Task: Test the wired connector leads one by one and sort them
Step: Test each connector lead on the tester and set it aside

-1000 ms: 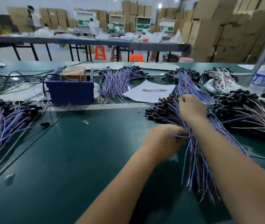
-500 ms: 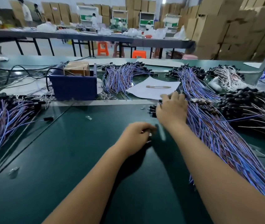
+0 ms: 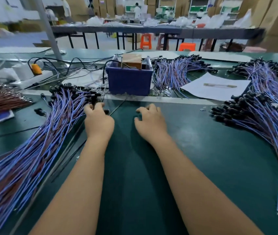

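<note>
A big pile of blue-and-brown connector leads (image 3: 38, 150) with black plugs fans across the left of the green mat. Another such pile (image 3: 262, 126) lies at the right. My left hand (image 3: 99, 121) is at the left pile's right edge, its fingers curled round a black connector (image 3: 106, 111). Apart from both piles, my right hand (image 3: 150, 121) hovers over bare mat with fingers loosely bent and nothing in them. A blue tester box (image 3: 129, 80) stands just beyond both hands.
More leads (image 3: 173, 73) lie behind the box on the right. A white sheet (image 3: 201, 92) with a thin rod on it is at the right rear. Brown leads (image 3: 2, 100) and a power strip (image 3: 31, 77) with cables are at the far left.
Both hands left the right-hand pile and moved left to the middle of the mat. The left hand now reaches the left pile, and the view has swung left.
</note>
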